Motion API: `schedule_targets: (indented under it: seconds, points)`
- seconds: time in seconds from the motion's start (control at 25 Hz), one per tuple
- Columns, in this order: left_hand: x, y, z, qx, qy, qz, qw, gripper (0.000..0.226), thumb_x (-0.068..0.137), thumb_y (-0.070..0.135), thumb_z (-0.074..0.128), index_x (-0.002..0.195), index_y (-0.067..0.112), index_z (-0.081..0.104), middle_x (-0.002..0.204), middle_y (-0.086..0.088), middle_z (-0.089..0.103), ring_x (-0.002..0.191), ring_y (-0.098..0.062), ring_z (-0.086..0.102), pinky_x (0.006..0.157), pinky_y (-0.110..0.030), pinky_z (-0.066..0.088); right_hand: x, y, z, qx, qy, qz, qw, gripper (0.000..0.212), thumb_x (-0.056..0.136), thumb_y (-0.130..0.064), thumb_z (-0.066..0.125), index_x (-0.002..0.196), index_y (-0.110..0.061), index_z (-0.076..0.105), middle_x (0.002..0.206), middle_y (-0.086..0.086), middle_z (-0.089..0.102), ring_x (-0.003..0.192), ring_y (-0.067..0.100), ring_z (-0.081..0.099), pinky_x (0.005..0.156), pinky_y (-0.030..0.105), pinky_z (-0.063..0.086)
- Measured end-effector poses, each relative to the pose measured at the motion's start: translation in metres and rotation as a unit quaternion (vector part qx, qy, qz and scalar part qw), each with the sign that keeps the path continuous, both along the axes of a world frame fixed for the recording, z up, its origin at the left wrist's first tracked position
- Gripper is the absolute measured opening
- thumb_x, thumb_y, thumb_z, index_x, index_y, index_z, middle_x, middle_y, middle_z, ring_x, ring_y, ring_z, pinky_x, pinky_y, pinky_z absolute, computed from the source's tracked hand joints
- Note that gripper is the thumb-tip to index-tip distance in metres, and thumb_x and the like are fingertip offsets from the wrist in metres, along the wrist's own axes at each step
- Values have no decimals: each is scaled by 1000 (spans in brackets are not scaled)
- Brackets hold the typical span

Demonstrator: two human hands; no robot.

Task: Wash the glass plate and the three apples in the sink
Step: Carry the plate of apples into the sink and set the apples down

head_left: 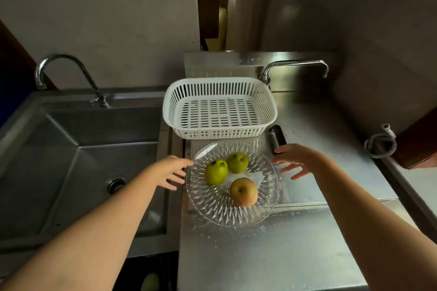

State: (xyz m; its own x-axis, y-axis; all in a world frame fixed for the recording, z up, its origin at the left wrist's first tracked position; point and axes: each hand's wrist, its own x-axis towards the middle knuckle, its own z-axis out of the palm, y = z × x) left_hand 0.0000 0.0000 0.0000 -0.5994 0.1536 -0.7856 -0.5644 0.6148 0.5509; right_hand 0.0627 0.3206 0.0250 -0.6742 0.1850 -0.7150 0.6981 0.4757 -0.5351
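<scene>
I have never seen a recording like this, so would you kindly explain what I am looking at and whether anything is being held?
There is no machine here: one camera on a person's head looks down at their own two bare arms. The left hand and right hand reach with spread fingers towards either side of a glass plate on a steel counter. Neither grips it yet. On the plate lie two green apples and one reddish apple. Behind stands a white basket; the sink with its tap is to the left.
</scene>
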Motion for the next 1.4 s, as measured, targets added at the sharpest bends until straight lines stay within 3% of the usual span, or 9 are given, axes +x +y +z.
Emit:
schedule_targets:
  seconds: [0.12, 0.24, 0.36, 0.48, 0.6, 0.8, 1.2, 1.28, 1.4]
  points:
    - [8, 3, -10, 26, -32, 45, 998, 48, 85, 29, 60, 126, 9, 44, 120, -15, 56, 97, -28, 59, 82, -46, 50, 6, -3, -10, -4, -15, -9, 1000, 60, 79, -16, 68, 133, -17, 42, 111, 7, 61, 100, 27, 62, 86, 48, 54]
    - [12, 3, -24, 61, -34, 103, 992, 38, 86, 12, 59, 122, 5, 49, 94, -12, 57, 78, -24, 59, 81, -45, 52, 12, -10, -23, -29, -14, -34, 999, 47, 80, -9, 67, 123, -14, 51, 96, 4, 62, 98, 27, 62, 86, 47, 54]
    - [10, 3, -28, 85, -20, 116, 989, 41, 85, -8, 51, 123, 9, 52, 102, -15, 55, 74, -22, 59, 75, -42, 53, 12, -16, -34, -48, 11, -74, 996, 41, 79, 6, 60, 117, -10, 58, 98, 13, 65, 87, 24, 62, 86, 45, 55]
    - [11, 3, -32, 83, 3, 123, 989, 49, 81, -17, 50, 121, 11, 54, 101, -14, 56, 76, -21, 60, 68, -37, 54, 12, -23, -41, -22, 49, -94, 994, 49, 79, 17, 48, 120, -8, 57, 103, 17, 62, 83, 27, 61, 71, 39, 57]
    - [16, -5, -35, 74, 20, 127, 989, 49, 81, -18, 50, 119, 12, 54, 95, -12, 59, 77, -21, 62, 64, -33, 55, 13, -29, -43, -23, 68, -91, 993, 46, 79, 15, 52, 119, -6, 57, 98, 11, 63, 78, 26, 64, 62, 32, 56]
    - [24, -36, -31, 78, 28, 135, 987, 47, 81, -19, 44, 116, 12, 52, 98, -14, 64, 80, -24, 65, 66, -33, 55, 8, -53, -36, -37, 65, -70, 995, 43, 82, 13, 52, 120, -8, 53, 107, 22, 65, 87, 30, 66, 69, 38, 57]
    - [9, -203, -9, 101, 56, 168, 979, 49, 79, -19, 48, 115, 14, 54, 94, -10, 65, 74, -20, 66, 63, -32, 55, -25, -207, -11, -91, 82, -38, 992, 48, 79, 21, 47, 118, -7, 53, 105, 24, 61, 86, 32, 62, 75, 41, 54]
    - [-3, -256, -5, 98, 62, 167, 979, 50, 79, -19, 47, 116, 15, 54, 93, -9, 66, 74, -20, 65, 62, -31, 56, -37, -259, -13, -99, 83, -44, 991, 51, 77, 21, 49, 119, -7, 52, 94, 19, 62, 75, 26, 62, 66, 36, 56]
    - [-22, -321, 5, 89, 69, 163, 980, 51, 79, -20, 48, 115, 15, 54, 91, -9, 66, 74, -19, 65, 60, -29, 56, -53, -325, -21, -135, 78, -77, 985, 40, 83, 19, 41, 117, 0, 51, 60, 12, 58, 51, 19, 55, 47, 30, 53]
